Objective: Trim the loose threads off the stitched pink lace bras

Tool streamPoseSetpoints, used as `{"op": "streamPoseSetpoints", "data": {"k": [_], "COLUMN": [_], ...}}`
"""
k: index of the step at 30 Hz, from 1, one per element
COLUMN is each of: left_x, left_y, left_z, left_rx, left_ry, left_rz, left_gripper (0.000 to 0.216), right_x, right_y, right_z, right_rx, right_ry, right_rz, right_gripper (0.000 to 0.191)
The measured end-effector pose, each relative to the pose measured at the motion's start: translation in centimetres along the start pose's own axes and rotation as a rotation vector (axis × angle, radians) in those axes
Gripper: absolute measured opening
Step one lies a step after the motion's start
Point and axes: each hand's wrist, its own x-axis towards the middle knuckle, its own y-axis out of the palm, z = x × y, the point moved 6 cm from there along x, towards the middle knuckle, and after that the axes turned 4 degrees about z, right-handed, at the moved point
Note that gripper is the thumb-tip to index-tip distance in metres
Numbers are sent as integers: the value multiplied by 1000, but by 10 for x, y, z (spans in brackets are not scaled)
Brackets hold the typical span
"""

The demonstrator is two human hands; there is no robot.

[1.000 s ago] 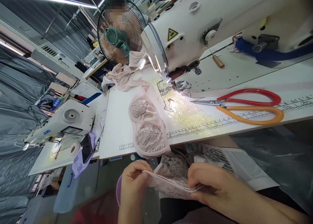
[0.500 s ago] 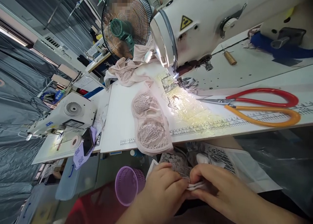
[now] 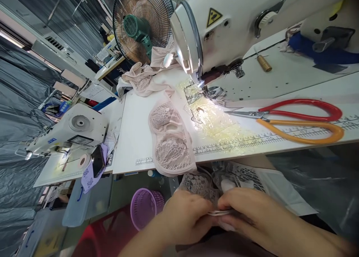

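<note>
My left hand [image 3: 183, 219] and my right hand [image 3: 246, 214] meet below the table edge, both pinched on a folded pale lace fabric piece [image 3: 221, 212] held between their fingertips. More lace pieces [image 3: 199, 183] lie in my lap just beyond the hands. A pink lace bra [image 3: 168, 139] lies on the white table [image 3: 134, 137] and hangs over its front edge. The white sewing machine [image 3: 224, 28] stands above and to the right, its lamp lighting the needle area [image 3: 209, 94].
Red and orange handled scissors [image 3: 297, 120] lie on the table at right. A pile of pink garments [image 3: 143, 81] sits beside a fan [image 3: 143, 23]. A purple basket [image 3: 144, 208] stands on the floor, and a second sewing machine [image 3: 70, 131] stands at left.
My hands have drawn together, folding the lace piece small between the fingertips. The view has shifted slightly, and the person behind the fan is out of sight.
</note>
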Motion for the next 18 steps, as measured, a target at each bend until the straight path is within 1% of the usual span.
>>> {"op": "streamPoseSetpoints", "data": {"k": [3, 6, 8, 11, 15, 18], "left_x": [-3, -7, -10, -15, -25, -33], "left_y": [-4, -8, -9, -7, -6, -5], "left_z": [12, 24, 32, 45, 60, 69], "left_rx": [-177, -319, -380, -456, -557, -638], "left_ry": [-153, -310, -385, -452, -506, -541], "left_rz": [70, 122, 155, 177, 148, 138], "left_gripper": [18, 13, 12, 13, 15, 17], "right_x": [-4, -9, -12, -16, -20, -23], "right_y": [-5, -10, -13, -17, -18, -20], "right_z": [0, -6, -11, -18, -28, -35], "right_rx": [-26, -43, -73, -125, -101, -66], "right_ry": [-105, -118, -113, -87, 16, 27], "right_rz": [39, 88, 110, 136, 238, 234], "right_gripper": [23, 30, 33, 37, 37, 37]}}
